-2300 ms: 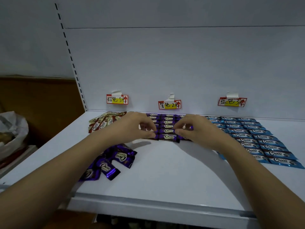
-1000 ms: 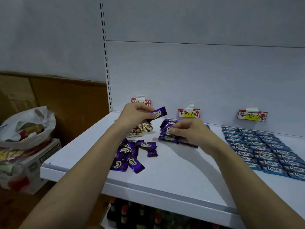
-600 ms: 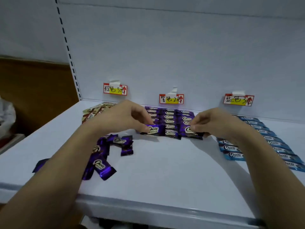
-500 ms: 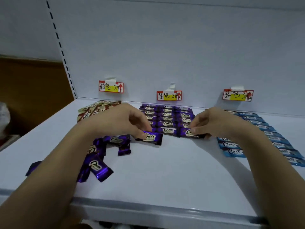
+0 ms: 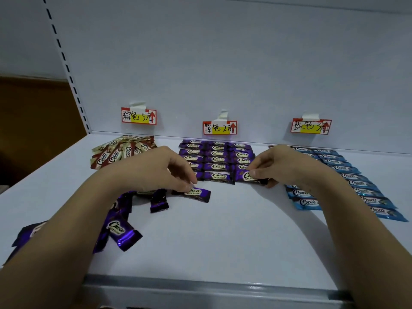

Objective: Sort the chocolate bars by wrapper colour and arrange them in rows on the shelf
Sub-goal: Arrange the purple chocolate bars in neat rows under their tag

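So the biggest thing here is the white shelf [image 5: 234,233], with a white back panel [image 5: 223,63] rising behind it. A perforated upright strip [image 5: 66,70] runs up the panel's left edge.

Three sorted groups sit along the back of the shelf. The purple rows [image 5: 217,159] are in the middle, laid flat in three neat columns. The blue rows [image 5: 354,181] are off to the right, running from the back toward the front, partly hidden behind the person's right forearm. The brown-and-cream bars [image 5: 121,151] are at the back left, more fanned out and overlapping than lined up.

A loose purple pile [image 5: 124,221] lies at the front left, jumbled, with some of it under the left forearm.

Both arms reach in from the bottom. The left hand [image 5: 156,172] has its fingertips pinching one end of a single purple bar [image 5: 194,194], which lies on the shelf just in front of the left column of the purple rows. The right hand [image 5: 281,166] pinches the front bar of the right column [image 5: 245,176], fingers curled down onto it.

Three small taped price tags hang on the back panel: a left tag [image 5: 138,116], a middle tag [image 5: 219,127] and a right tag [image 5: 311,126], each above its group, with handwritten characters and a red arrow.
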Demonstrator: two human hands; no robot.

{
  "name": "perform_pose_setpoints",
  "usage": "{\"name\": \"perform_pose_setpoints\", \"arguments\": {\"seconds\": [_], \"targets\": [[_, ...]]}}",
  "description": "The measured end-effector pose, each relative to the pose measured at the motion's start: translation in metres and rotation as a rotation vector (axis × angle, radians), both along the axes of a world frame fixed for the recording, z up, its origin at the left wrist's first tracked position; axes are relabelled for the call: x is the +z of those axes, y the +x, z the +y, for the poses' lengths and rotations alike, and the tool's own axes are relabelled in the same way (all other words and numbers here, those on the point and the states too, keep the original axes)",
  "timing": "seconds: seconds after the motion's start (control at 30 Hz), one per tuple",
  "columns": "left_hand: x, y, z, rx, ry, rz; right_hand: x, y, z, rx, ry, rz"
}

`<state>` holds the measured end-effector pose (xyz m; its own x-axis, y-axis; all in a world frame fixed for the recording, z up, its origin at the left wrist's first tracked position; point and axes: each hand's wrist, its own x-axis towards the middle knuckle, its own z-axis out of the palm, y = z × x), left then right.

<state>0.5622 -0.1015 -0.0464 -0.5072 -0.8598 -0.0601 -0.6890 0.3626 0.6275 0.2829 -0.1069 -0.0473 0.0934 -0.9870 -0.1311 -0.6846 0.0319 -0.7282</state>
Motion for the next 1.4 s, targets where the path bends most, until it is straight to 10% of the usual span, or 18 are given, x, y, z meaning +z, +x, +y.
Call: {"name": "perform_pose_setpoints", "arguments": {"seconds": [0.23, 0.47, 0.83, 1.4], "targets": [[-0.015, -0.012, -0.007, 0.086, -0.318, 0.092, 0.01, -0.001, 0.007, 0.053, -0.081, -0.065], [-0.021, -0.009, -0.015, 0.116, -0.331, 0.028, 0.002, 0.018, 0.01, 0.328, -0.016, -0.041], [-0.023, -0.009, -0.016, 0.092, -0.387, 0.055, 0.019, -0.013, 0.004, -0.01, -0.228, -0.12], [-0.018, -0.013, -0.012, 0.055, -0.336, 0.069, 0.016, -0.006, 0.011, 0.165, -0.091, 0.054]]}}
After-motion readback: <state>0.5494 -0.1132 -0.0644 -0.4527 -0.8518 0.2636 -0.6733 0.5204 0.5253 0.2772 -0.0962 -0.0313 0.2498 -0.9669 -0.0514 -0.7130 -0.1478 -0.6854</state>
